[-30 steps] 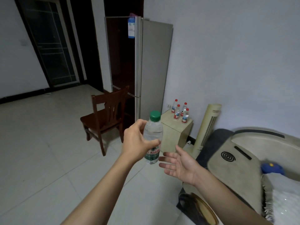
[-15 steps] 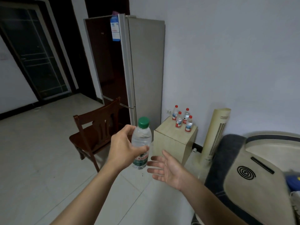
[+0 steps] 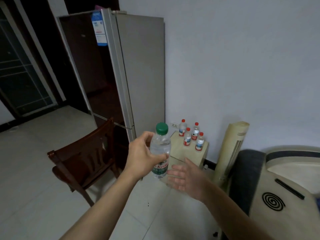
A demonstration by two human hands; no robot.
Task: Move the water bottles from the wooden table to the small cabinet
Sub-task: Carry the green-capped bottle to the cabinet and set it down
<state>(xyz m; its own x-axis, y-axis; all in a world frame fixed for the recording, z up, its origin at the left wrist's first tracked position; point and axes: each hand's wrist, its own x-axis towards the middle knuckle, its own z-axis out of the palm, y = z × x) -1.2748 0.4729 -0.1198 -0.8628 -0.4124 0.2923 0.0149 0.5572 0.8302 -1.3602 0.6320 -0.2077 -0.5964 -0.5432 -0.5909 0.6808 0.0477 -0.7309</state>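
Note:
My left hand (image 3: 142,158) grips a clear water bottle (image 3: 160,149) with a green cap and green label, held upright in front of me. My right hand (image 3: 187,176) is open beside and below it, palm up, fingers spread, holding nothing. Beyond them the small pale wooden cabinet (image 3: 180,153) stands against the white wall. Several small red-capped bottles (image 3: 191,136) stand upright on its top. The wooden table is not in view.
A dark wooden chair (image 3: 83,161) stands left of the cabinet, in front of a tall grey fridge (image 3: 136,70). A cream tower fan (image 3: 230,151) stands right of the cabinet. A dark and cream sofa (image 3: 277,184) fills the lower right. The floor is pale tile.
The view has closed in on the cabinet and swung left; the fridge, chair and cabinet appear larger. My left hand still holds the green-capped bottle and my right hand stays open.

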